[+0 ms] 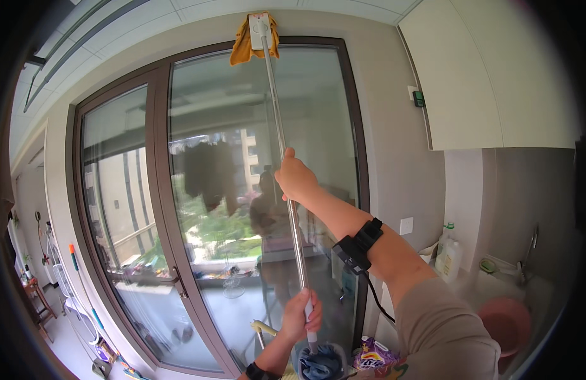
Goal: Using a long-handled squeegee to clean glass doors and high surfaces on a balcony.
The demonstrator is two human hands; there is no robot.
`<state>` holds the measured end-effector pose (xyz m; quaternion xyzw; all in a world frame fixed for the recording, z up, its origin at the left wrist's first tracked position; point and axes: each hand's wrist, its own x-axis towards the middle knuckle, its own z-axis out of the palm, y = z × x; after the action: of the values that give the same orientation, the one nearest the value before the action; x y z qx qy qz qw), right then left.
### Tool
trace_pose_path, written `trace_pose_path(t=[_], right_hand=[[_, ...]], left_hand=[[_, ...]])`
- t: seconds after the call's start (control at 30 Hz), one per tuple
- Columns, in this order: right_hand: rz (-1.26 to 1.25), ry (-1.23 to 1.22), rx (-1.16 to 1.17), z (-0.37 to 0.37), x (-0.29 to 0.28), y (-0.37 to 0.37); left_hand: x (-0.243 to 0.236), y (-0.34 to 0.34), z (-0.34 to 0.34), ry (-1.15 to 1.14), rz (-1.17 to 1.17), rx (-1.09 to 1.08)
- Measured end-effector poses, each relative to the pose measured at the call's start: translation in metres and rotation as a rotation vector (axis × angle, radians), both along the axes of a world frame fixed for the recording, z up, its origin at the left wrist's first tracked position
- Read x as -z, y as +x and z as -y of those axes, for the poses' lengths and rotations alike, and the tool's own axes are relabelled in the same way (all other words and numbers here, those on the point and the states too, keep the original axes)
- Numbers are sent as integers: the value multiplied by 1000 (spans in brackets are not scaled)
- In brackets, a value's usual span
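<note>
A flat mop with a long metal pole (271, 88) is held up in front of the glass door. Its white head plate (260, 31) has an orange cloth (243, 49) hanging round it, at the wall and the top of the dark frame. Around the pole's middle my right hand (296, 175) is closed, arm stretched upward. My left hand (302, 315) wraps the light grip near the lower end. Just beneath that end sits a tub with dark blue cloth (321, 363).
The sliding glass door (261, 209) has a brown frame (158, 126). A purple package (374, 356) lies by the tub. At right are white cabinets (476, 76), bottles (450, 256) and a pink basin (503, 326). A long-handled tool (83, 278) leans at left.
</note>
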<state>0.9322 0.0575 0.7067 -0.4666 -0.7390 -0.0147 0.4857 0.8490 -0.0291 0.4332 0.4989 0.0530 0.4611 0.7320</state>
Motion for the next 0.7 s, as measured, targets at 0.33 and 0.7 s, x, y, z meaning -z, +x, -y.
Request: trace_pose_path(t=[0.33,0.7], right_hand=[[-197,-17,90,4,-4,126],[-475,80,-3,-37,-7,276]], left_hand=[[-19,77,-9,26,-153,34],[-59,159,-29,98,-344,-64]])
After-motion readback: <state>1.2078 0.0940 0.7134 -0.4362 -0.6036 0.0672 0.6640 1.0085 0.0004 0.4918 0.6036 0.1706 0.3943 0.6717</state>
